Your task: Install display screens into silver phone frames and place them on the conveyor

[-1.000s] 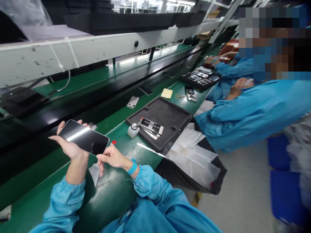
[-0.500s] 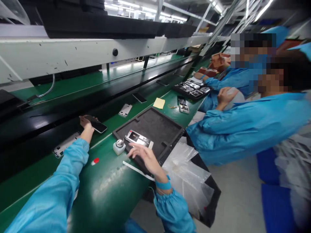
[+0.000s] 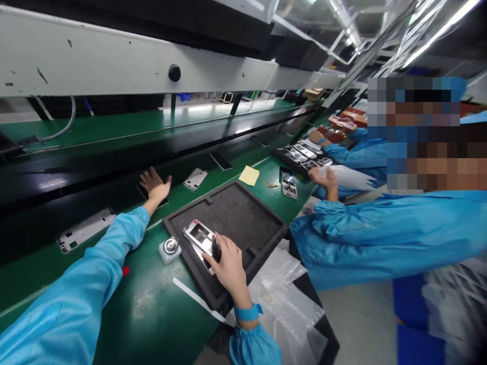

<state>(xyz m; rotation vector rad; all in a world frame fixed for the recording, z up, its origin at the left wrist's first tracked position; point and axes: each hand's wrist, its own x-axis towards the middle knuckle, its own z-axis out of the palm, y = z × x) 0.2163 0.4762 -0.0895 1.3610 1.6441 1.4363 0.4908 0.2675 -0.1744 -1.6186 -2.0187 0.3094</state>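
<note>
My left hand (image 3: 155, 185) is stretched out over the black conveyor belt (image 3: 95, 172), fingers spread flat on top of a dark phone (image 3: 163, 202) that it mostly hides. My right hand (image 3: 225, 263) lies on the black foam tray (image 3: 243, 215) with its fingers closed around a phone frame (image 3: 199, 237) at the tray's near left corner. A small white dispenser bottle (image 3: 170, 249) stands just left of the tray.
A white phone frame (image 3: 85, 229) and another phone frame (image 3: 195, 178) lie on the belt. A yellow note (image 3: 249, 175) and loose parts (image 3: 288, 184) sit past the tray. Plastic bags (image 3: 283, 294) hang at the bench edge. Co-workers in blue coats (image 3: 380, 238) sit at the right.
My left hand carried the dark phone from in front of me out to the belt and now lies flat on it. My right hand reached to the tray and closed on the phone frame.
</note>
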